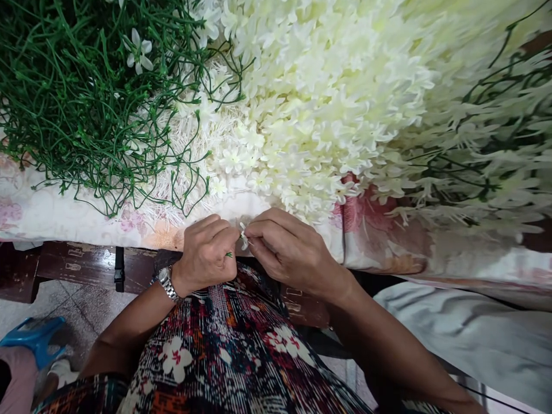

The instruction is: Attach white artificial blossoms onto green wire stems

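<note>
Close together at the table's front edge, both hands are closed. My left hand (210, 251), with a metal watch on its wrist, is wrapped round a green plastic stem (228, 254); only a small tip shows by the fist. Between thumb and forefinger, my right hand (293, 247) pinches a small white artificial flower (244, 236) right beside the left fist. Whether the flower sits on the stem is hidden by the fingers. Just beyond the hands lie a heap of green stems (103, 109) and a large heap of cream-white flowers (319, 98).
A floral cloth (64, 213) covers the table. More assembled flowers with green stems (487, 167) lie at the right. A blue stool (37, 339) stands at the lower left beside a person's leg (19, 374). Light grey trousers (457, 333) show at the right.
</note>
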Tool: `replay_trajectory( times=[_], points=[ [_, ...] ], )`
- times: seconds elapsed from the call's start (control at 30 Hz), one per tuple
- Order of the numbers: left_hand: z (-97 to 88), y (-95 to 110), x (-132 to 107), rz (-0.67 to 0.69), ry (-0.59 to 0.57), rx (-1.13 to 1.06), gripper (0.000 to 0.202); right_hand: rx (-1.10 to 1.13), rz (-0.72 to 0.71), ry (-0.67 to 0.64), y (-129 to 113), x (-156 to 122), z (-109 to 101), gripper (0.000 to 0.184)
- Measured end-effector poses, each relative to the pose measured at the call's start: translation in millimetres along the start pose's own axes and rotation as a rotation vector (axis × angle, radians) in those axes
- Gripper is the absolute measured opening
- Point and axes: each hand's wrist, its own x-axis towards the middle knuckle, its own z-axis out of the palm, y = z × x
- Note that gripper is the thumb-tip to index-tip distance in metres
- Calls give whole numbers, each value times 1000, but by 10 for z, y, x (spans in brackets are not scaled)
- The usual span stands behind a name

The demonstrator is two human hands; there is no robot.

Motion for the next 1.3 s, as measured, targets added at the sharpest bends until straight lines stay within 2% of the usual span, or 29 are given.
replay_trajectory(
  times=[0.33,0.4,0.5,0.57,0.67,0.77,0.83,0.9,1.03,1.13,1.3],
  points=[
    [6,12,18,-36,-48,17,16,-40,17,11,-24,-4,-5,9],
    [-29,21,32,-75,-73,-60,17,5,50,31,-30,-12,-10,9],
    [-114,34,46,-148,-81,-243,32,87,101,69,-52,-36,-20,10],
    [-171,42,47,-189,-82,-335,35,125,120,75,-69,-71,-37,12],
    [-225,62,37,-245,-72,-383,30,150,152,84,-85,-142,-102,19],
    [-237,100,38,-298,-91,-383,32,144,182,182,-111,-168,-212,24],
    [-232,135,53,-317,-141,-384,37,116,155,263,-149,-129,-287,26],
    [-222,173,76,-328,-196,-388,42,79,77,284,-199,-55,-336,26],
    [-214,246,115,-323,-270,-407,52,68,-73,131,-251,70,-322,17],
    [-233,283,115,-314,-283,-422,42,109,-46,85,-222,58,-256,9],
    [-261,286,84,-250,-279,-435,6,157,35,112,-190,-48,-197,8]
  ],
)
